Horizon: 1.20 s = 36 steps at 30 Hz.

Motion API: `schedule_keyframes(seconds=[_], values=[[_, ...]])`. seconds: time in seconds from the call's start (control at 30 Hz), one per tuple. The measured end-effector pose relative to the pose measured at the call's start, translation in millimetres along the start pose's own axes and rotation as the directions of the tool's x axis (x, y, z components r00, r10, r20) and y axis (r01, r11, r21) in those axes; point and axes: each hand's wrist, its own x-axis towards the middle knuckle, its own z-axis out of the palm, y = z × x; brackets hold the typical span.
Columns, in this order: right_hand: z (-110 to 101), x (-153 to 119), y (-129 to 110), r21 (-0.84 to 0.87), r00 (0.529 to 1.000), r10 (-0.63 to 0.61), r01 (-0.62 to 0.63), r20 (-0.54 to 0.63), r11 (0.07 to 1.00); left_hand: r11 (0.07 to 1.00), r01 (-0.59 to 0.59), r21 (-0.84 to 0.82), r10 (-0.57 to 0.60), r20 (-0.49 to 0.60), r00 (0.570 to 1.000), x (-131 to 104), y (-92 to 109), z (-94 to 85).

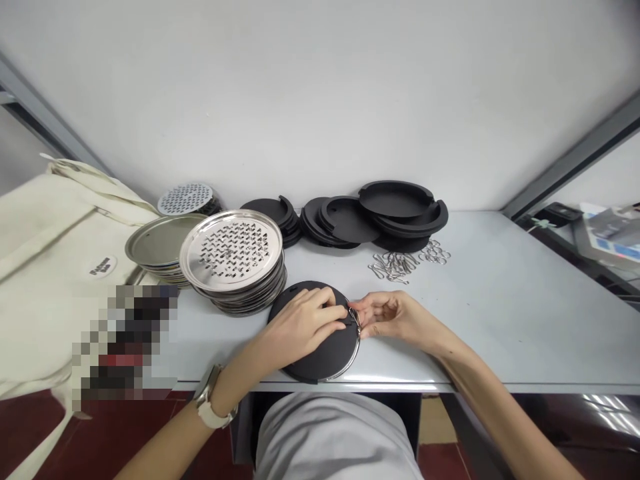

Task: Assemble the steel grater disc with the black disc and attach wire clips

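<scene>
A black round cover (320, 357) lies near the table's front edge, with a shiny metal rim showing along its right side. My left hand (310, 319) rests on top of it, fingers bent and pressing by its right edge. At that edge my right hand (385, 317) pinches a small metal wire clip (355, 316) between thumb and fingers. The clip touches the rim; whether it passes through a hole is hidden by the fingers. Just left of the cover stands a stack of metal grater discs (233, 253), the top one full of raised teeth.
Behind are stacks of black round covers (403, 200), loose wire clips (395, 265) and metal rings (435, 252). Plain metal discs (165, 243) and a grey grater disc (185, 199) stand left. A cream cloth bag (55, 267) lies at the far left. A wall rises behind the table (500, 320).
</scene>
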Motion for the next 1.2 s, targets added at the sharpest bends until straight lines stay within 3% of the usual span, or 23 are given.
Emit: schedule_keyframes(seconds=[1.2], values=[[-4.1, -7.6, -5.3, -0.14, 0.995, -0.011, 0.024, 0.094, 0.99, 0.999, 0.038, -0.016, -0.038, -0.009, 0.999, -2.0, 0.3, -1.1]])
